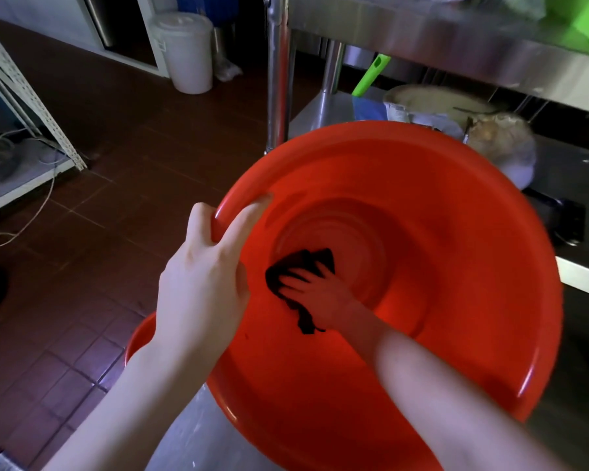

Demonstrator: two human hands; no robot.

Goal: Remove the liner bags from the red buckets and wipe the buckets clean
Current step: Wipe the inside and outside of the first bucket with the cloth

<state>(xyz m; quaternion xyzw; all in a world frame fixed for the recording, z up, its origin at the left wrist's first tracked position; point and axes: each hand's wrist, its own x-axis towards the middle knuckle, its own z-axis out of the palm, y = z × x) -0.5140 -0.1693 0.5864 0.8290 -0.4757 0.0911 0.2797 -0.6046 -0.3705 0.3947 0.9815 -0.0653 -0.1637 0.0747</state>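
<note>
While the left hand (pixel 206 266) grips the near-left rim of the red bucket (pixel 456 266), thumb outside and fingers curled over the lip onto the inner wall, the right hand (pixel 315 288) reaches deep inside and presses a dark cloth (pixel 298 266) against the lower wall, just beside the ringed floor of the bucket. Fingers of the right hand lie spread and flat over the cloth, which bunches out beneath the palm and trails toward the wrist. No liner bag shows inside, so the step in hand appears to be the wiping itself. The bucket is tipped toward the person, its mouth facing the camera; what bears its underside is hidden. A second red bucket (pixel 140 338) shows only as a rim at lower left, behind the left forearm, above the tiled floor (pixel 92 215). A steel table (pixel 422 35) with clutter on its lower shelf stands behind.

To wipe well, the rim grip should stay firm so the tilted bucket does not roll under the pressing hand. The cloth is best worked in overlapping circles from the floor outward and up the wall, with the bucket turned by the left hand to bring each unwiped part within reach. Flat fingers likely spread pressure better than a bunched fist, and the loose tail of cloth would serve better folded under the palm
</note>
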